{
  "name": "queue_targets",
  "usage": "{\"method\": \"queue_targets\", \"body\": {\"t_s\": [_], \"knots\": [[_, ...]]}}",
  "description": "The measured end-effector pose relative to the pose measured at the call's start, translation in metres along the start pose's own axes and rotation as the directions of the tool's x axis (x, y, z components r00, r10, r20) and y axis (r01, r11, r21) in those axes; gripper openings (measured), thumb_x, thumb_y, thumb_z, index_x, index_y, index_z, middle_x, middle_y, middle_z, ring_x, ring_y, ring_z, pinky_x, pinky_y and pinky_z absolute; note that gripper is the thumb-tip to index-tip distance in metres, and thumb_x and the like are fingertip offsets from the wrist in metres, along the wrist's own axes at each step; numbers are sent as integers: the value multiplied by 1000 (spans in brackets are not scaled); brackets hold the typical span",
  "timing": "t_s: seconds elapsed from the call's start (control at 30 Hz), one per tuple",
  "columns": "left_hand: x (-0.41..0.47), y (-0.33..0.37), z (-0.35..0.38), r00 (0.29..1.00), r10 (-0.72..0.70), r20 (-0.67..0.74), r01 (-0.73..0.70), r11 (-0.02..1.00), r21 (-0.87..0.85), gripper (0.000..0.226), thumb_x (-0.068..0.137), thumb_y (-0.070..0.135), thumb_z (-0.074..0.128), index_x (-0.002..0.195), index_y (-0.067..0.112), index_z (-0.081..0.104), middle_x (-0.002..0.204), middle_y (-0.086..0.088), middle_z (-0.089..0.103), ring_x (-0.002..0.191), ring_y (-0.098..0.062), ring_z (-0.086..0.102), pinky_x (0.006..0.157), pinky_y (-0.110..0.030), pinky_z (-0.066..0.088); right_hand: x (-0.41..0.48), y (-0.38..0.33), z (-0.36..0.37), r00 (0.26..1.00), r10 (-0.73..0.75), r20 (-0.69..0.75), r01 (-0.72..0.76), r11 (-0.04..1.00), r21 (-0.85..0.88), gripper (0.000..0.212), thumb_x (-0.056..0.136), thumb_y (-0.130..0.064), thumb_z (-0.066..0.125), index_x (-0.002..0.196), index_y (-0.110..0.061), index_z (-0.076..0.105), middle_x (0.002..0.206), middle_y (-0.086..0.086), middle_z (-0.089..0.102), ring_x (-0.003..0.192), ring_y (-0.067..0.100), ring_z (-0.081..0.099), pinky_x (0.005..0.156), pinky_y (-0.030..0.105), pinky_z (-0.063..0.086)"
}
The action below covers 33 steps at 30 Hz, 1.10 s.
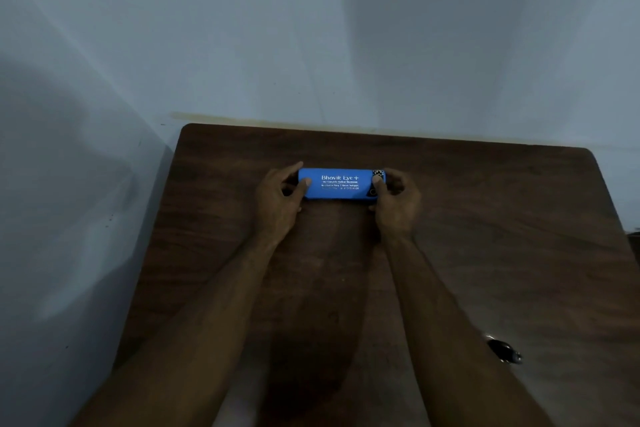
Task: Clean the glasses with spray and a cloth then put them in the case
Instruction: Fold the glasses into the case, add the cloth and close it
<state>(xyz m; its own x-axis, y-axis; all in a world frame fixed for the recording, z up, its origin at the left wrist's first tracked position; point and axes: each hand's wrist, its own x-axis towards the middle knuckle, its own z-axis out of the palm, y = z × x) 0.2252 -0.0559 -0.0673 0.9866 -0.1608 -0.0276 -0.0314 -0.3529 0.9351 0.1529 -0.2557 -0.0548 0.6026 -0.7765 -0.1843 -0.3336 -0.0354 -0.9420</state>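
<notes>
A blue glasses case (pixel 341 184) with white lettering lies closed on the dark wooden table (pixel 485 218), near its far edge. My left hand (pixel 278 198) grips the case's left end, thumb on top. My right hand (pixel 394 199) grips the right end, thumb over a patterned patch. No glasses, spray or cloth show in the head view.
A small dark shiny object (pixel 504 350) lies on the table at the near right. A pale wall (pixel 311 28) rises just behind the table's far edge. The table's left edge drops off beside my left forearm.
</notes>
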Motion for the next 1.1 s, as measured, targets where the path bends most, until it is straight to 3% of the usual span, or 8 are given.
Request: {"method": "queue_targets", "body": {"t_s": [0.13, 0.23, 0.37, 0.5, 0.6, 0.83, 1.0, 1.1], "knots": [[-2, -8, -1, 1000, 19, 17, -20, 998, 57, 44, 101, 42, 67, 144, 33, 62, 129, 18, 56, 118, -11, 65, 82, -50, 66, 1, 7, -1, 1000, 2, 15, -2, 1000, 8, 26, 100, -27, 73, 122, -11, 72, 115, 8, 74, 93, 20, 75, 54, 20, 60], [-2, -12, 3, 1000, -14, -5, 14, 998, 58, 51, 99, 50, 64, 146, 31, 58, 141, 9, 57, 126, -17, 63, 89, -55, 63, 0, 14, -1, 1000, -16, 10, 16, 1000, -4, 28, 102, -31, 70, 124, -13, 72, 111, 2, 74, 97, 18, 74, 62, 27, 64], [-3, -6, 8, 999, 9, -38, -5, 995, 98, 48, 103, 37, 66, 145, 15, 61, 136, -4, 61, 121, -19, 63, 95, -50, 61, -3, 14, 2, 999, -32, -18, 31, 998, -50, 25, 103, -35, 68, 121, -18, 73, 99, -15, 68, 96, 15, 71, 80, 48, 66], [1, -3, 9, 998, -38, -56, 39, 999, 29, 48, 102, 37, 67, 144, 15, 60, 130, 4, 57, 110, -16, 67, 83, -51, 65, -3, 8, 13, 997, -47, -57, 46, 999, -13, 19, 103, -28, 70, 115, -15, 76, 100, -5, 74, 97, 21, 73, 85, 47, 64], [19, -1, 7, 997, -24, -75, 29, 997, 68, 49, 101, 39, 68, 143, 16, 61, 127, 7, 56, 117, -23, 67, 88, -52, 64, 9, -3, 26, 997, -53, -61, 53, 999, -8, 21, 102, -26, 70, 115, -12, 77, 104, 0, 76, 97, 22, 74, 85, 48, 64], [54, 1, 7, 994, -38, -98, 54, 983, 174, 45, 103, 38, 64, 140, 11, 63, 132, -9, 62, 113, -28, 69, 87, -54, 63, 27, -20, 50, 996, -85, -5, 83, 986, -143, 27, 103, -32, 66, 120, -12, 75, 112, 6, 76, 99, 26, 74, 88, 52, 62], [52, 4, 8, 995, -41, -94, 59, 977, 206, 46, 105, 39, 60, 141, 11, 62, 133, -10, 62, 111, -30, 70, 86, -54, 64, 23, -27, 46, 995, -100, 1, 99, 981, -168, 30, 107, -30, 62, 124, -9, 72, 119, 9, 74, 102, 17, 66, 93, 43, 60], [48, 5, 4, 992, -84, -90, 100, 975, 198, 60, 102, 48, 59, 148, 10, 55, 142, -11, 58, 116, -32, 69, 90, -55, 62, 19, -28, 43, 999, -53, -11, 50, 986, -158, 41, 106, -42, 58, 129, -9, 68, 123, 8, 71, 111, 25, 68, 99, 51, 58]]}}
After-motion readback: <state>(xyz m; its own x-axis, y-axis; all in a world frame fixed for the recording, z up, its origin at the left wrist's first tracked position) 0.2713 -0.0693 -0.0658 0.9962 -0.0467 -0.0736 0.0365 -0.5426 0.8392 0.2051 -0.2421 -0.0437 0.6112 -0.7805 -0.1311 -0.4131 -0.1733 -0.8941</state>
